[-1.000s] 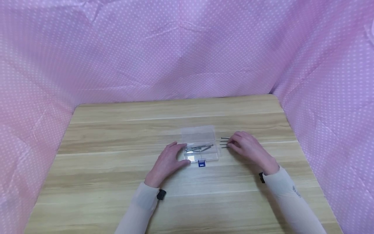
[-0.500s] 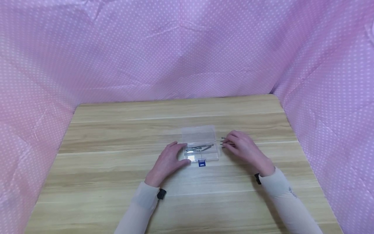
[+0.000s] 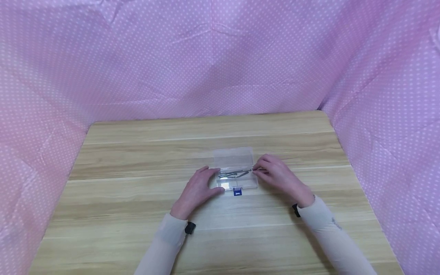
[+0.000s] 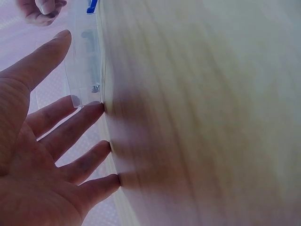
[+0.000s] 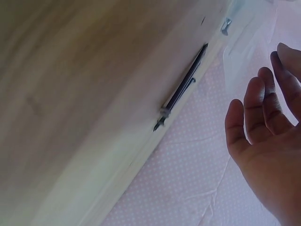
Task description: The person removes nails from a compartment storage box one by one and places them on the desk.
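Observation:
A small clear plastic box (image 3: 245,185) with its lid (image 3: 233,156) folded back sits mid-table, and several dark nails (image 3: 233,174) lie inside it. My left hand (image 3: 197,189) rests flat beside the box's left end, its straight fingers (image 4: 80,117) touching the box wall (image 4: 84,61). At the box's right end, the thumb and forefinger of my right hand (image 3: 262,170) pinch a thin nail. In the right wrist view the other fingers (image 5: 263,108) are loosely spread. More nails (image 5: 182,93) lie on the table just under that hand.
A blue latch (image 3: 237,191) juts from the box's near edge. The wooden table (image 3: 137,160) is enclosed at the back and both sides by pink dotted cloth (image 3: 206,57).
My right hand has slid left from the loose nails to the box's right end, fingertips together. The left hand and the box have stayed put.

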`<state>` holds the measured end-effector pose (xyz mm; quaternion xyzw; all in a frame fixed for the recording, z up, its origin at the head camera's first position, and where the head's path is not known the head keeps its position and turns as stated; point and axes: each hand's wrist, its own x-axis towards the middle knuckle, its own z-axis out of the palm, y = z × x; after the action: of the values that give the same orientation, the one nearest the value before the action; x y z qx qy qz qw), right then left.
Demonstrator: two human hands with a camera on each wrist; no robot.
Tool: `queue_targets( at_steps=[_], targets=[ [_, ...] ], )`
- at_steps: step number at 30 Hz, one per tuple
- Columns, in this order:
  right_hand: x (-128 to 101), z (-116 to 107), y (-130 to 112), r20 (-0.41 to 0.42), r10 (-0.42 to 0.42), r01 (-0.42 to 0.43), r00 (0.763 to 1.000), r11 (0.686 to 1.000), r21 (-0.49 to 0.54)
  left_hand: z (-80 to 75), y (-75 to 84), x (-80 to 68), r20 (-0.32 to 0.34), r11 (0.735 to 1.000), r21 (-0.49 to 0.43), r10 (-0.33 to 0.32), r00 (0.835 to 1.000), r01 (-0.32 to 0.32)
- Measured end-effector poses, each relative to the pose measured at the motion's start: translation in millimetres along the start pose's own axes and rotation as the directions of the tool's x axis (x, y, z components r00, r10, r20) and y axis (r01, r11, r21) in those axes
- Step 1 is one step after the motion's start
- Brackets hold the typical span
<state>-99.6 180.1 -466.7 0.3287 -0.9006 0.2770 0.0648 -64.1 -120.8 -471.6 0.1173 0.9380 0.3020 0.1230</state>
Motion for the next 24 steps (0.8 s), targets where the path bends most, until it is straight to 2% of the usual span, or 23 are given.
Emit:
queue_targets(
  at_steps=[11,24],
  targets=[
    [9.7,7.8,-7.4,0.038,-0.027,0.028,0.999,1.000,-0.002,-0.4,1.2,1.0,0.009,1.000,0.005,-0.021,1.000,0.021],
    [22.2,12.9,-10.1,0.127,-0.018,0.019,0.992,1.000,-0.005,-0.5,-1.1,1.4,0.004,1.000,-0.001,-0.002,1.000,0.002]
  ],
)
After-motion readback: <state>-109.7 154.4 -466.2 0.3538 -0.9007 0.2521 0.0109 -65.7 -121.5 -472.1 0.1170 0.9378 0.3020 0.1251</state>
